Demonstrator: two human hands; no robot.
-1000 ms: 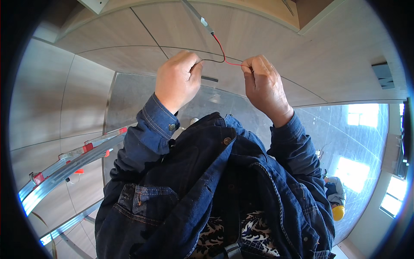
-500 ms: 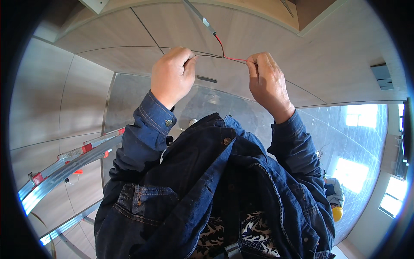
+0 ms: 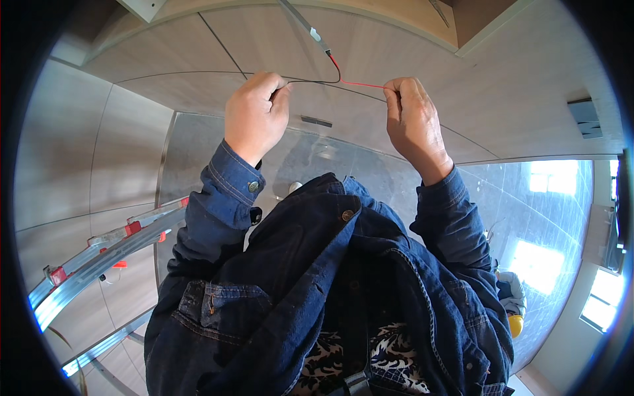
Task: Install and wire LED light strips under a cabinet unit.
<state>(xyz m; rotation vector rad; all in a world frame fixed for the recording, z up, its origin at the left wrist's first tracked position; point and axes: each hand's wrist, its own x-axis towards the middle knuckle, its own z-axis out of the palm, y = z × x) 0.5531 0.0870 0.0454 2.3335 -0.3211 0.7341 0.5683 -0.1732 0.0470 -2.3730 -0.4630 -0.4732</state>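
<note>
A thin two-strand cable, one strand black and one red, comes out of the end of a narrow light-grey strip (image 3: pixel 310 32) that reaches in from the top. My left hand (image 3: pixel 257 115) is closed, pinching the black wire (image 3: pixel 316 81) between thumb and forefinger. On the other side, my right hand (image 3: pixel 415 124) pinches the red wire (image 3: pixel 362 84) near its end. Both strands are spread apart and drawn fairly straight from where they split. The wire ends are hidden in my fingers.
Wood-look panels (image 3: pixel 158 49) stand ahead, with an open wooden cabinet edge (image 3: pixel 370 16) above. A metal ladder (image 3: pixel 105 254) with red parts is at the left. Far below right, a yellow helmet (image 3: pixel 516 325) shows by a person. The floor (image 3: pixel 370 158) is grey tile.
My hands have moved farther apart, the left one leftward and the right one slightly rightward. The split between the black and red wires has widened, and both strands look straighter.
</note>
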